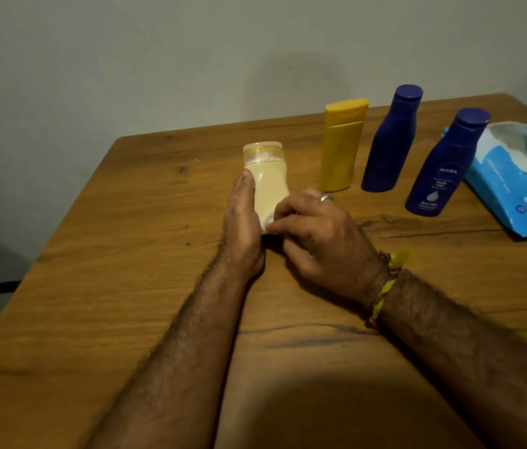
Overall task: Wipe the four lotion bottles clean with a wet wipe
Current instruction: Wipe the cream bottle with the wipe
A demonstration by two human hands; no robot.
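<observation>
My left hand (242, 218) grips a cream lotion bottle (267, 179) from its left side, the clear cap pointing away from me. My right hand (314, 231) is closed against the bottle's lower end. A small white bit, apparently a wet wipe (268, 225), shows between its thumb and fingers; most of it is hidden. A yellow bottle (341, 147) and two dark blue bottles, one further back (390, 140) and one labelled Nivea (443, 166), stand upright in a row to the right.
An open blue pack of wet wipes (521, 186) lies at the right edge of the wooden table (126, 254). A grey wall stands behind the table's far edge. A dark chair part shows at the far left.
</observation>
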